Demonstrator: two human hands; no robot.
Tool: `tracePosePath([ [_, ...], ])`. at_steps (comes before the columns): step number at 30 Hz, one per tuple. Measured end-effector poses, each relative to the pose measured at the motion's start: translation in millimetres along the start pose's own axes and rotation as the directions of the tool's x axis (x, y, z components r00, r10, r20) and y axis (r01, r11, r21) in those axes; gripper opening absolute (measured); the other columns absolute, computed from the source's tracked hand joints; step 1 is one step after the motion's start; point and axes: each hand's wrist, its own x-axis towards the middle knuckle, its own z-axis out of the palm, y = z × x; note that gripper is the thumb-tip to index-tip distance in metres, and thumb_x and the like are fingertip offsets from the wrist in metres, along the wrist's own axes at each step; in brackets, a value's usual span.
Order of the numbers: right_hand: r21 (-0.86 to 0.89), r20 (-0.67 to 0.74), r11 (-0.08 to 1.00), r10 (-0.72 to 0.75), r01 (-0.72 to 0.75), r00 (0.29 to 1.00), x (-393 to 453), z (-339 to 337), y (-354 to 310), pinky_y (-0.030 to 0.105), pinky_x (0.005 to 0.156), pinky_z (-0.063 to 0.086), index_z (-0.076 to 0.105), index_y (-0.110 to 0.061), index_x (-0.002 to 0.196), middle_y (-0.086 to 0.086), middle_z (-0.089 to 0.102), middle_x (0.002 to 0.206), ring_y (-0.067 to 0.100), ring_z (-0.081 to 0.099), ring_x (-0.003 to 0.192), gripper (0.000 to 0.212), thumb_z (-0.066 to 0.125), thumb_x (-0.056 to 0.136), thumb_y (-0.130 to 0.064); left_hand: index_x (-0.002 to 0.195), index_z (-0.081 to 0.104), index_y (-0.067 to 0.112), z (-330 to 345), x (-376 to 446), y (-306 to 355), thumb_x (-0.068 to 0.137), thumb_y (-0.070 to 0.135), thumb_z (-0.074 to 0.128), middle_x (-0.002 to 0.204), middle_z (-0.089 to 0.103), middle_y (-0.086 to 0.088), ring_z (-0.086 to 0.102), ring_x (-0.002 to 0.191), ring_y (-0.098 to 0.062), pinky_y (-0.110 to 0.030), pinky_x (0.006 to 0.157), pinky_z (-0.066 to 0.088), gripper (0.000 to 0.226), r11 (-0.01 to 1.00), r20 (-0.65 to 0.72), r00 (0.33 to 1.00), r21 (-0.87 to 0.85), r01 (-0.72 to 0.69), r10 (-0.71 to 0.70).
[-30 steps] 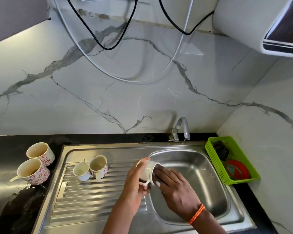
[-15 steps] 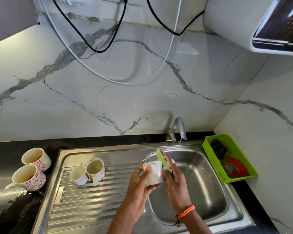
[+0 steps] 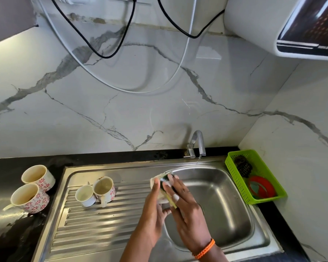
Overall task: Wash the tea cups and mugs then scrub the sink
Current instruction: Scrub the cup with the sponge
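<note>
The fingers (image 3: pixel 155 188) of the left hand (image 3: pixel 153 214) are curled round a small white ceramic cup (image 3: pixel 158 183), which is gripped over the near left edge of the stainless steel sink basin (image 3: pixel 225 205). The fingers (image 3: pixel 173 183) of the right hand (image 3: pixel 187 214) are held nearly straight and are pressed against a green and yellow scrubbing sponge (image 3: pixel 168 193), which is kept flat against the cup's side. Most of the cup is hidden between the two hands. An orange braided band (image 3: pixel 204 249) is worn on the right wrist.

On the ribbed steel draining board (image 3: pixel 102 224), left of the hands, a plain white cup (image 3: pixel 84 195) and a white mug with small red flowers (image 3: pixel 105 190) are stood upright and touching each other. Farther left, on the black stone counter (image 3: pixel 11 233), two more red-flowered white mugs are placed just beside each other, one farther back (image 3: pixel 37 176) and one nearer (image 3: pixel 28 198); brown stains are seen inside both.

A curved chrome tap (image 3: pixel 196 143) is mounted at the far edge of the sink, and a thin trickle of water is seen under its spout. To the right of the basin, a green plastic mesh basket (image 3: pixel 233 167) is set on the counter against the marble wall; a dark wire scourer (image 3: pixel 243 166) and a round red object (image 3: pixel 261 187) are held in it. Black and white cables (image 3: pixel 106 55) are hung in loops across the white veined marble wall (image 3: pixel 83 120).
</note>
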Motion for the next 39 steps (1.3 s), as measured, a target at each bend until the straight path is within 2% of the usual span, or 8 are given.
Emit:
tracePosePath([
  [7,0.222,-0.119,0.97,0.125,-0.096,0.985,-1.6,-19.9,12.0,0.04,0.124,0.036,0.052,-0.028,0.153,-0.012,0.043,0.163,0.014,0.037,0.154,0.068,0.058,0.098,0.01,0.133,0.067,0.002,11.3,6.5,-5.5,0.096,0.05,0.071,0.116,0.076,-0.022,0.072,0.102,-0.03,-0.039,0.081,0.06,0.061,1.0,-0.166,0.986,0.014,-0.024,0.026],
  [10,0.263,-0.137,0.954,0.183,-0.143,0.974,16.9,-35.6,13.6,0.04,0.127,0.031,0.05,-0.031,0.154,-0.016,0.041,0.164,0.012,0.032,0.156,0.078,0.053,0.093,0.019,0.137,0.064,-0.001,34.2,5.4,-9.9,0.098,0.04,0.073,0.124,0.074,-0.024,0.074,0.105,-0.03,-0.038,0.081,0.064,0.057,0.999,-0.132,0.991,-0.044,-0.011,0.005],
  [15,0.21,-0.066,0.977,-0.033,0.046,0.997,-2.7,-68.0,23.9,0.049,0.127,0.028,0.048,-0.016,0.156,0.0,0.035,0.169,0.026,0.026,0.159,0.064,0.052,0.098,0.012,0.139,0.066,0.0,66.8,8.1,-7.5,0.105,0.034,0.065,0.138,0.066,-0.026,0.07,0.115,-0.029,-0.035,0.092,0.061,0.048,0.991,0.0,0.998,-0.116,-0.069,0.07],
  [23,0.343,-0.104,0.939,0.065,-0.026,0.992,19.3,-127.0,46.8,0.053,0.125,0.033,0.049,-0.021,0.155,-0.009,0.042,0.164,0.015,0.033,0.156,0.054,0.048,0.104,-0.005,0.139,0.068,0.006,119.1,18.6,-28.7,0.093,0.039,0.077,0.144,0.064,-0.024,0.065,0.124,-0.032,-0.038,0.095,0.061,0.057,0.984,-0.025,0.996,-0.151,-0.09,0.088],
  [28,0.263,-0.029,0.955,-0.136,0.138,0.99,-1.0,-155.1,64.1,0.05,0.126,0.03,0.048,-0.015,0.155,0.0,0.038,0.167,0.025,0.028,0.158,0.059,0.053,0.101,0.007,0.144,0.063,0.002,142.2,24.0,-28.0,0.094,0.048,0.075,0.143,0.064,-0.024,0.069,0.117,-0.03,-0.039,0.1,0.058,0.069,0.967,-0.017,0.991,-0.215,-0.135,0.135],
  [32,0.367,-0.066,0.93,0.03,-0.003,0.997,6.0,-174.7,86.7,0.053,0.12,0.04,0.052,-0.027,0.153,-0.01,0.05,0.158,0.015,0.042,0.151,0.055,0.048,0.104,-0.003,0.136,0.067,-0.002,153.1,29.0,-37.3,0.067,0.04,0.099,0.135,0.067,-0.03,0.071,0.114,-0.038,-0.045,0.093,0.064,0.087,0.968,-0.054,0.983,-0.17,-0.182,0.175],
  [37,0.34,-0.1,0.94,0.015,0.02,0.995,35.1,-195.8,86.8,0.044,0.119,0.044,0.062,-0.03,0.143,-0.016,0.059,0.149,0.008,0.048,0.145,0.074,0.051,0.089,0.018,0.13,0.069,-0.001,177.7,36.7,-55.5,0.08,0.03,0.089,0.117,0.071,-0.024,0.073,0.095,-0.026,-0.034,0.07,0.062,0.062,0.975,-0.062,0.973,0.006,-0.222,0.222],
  [39,0.27,-0.088,0.958,-0.072,0.093,0.994,26.9,-196.9,86.5,0.044,0.123,0.037,0.055,-0.026,0.15,-0.012,0.048,0.16,0.014,0.036,0.154,0.07,0.055,0.094,0.017,0.132,0.07,0.005,187.5,40.0,-59.8,0.091,0.031,0.079,0.124,0.071,-0.02,0.072,0.104,-0.026,-0.034,0.077,0.062,0.05,0.969,-0.055,0.969,-0.039,-0.244,0.242],
])
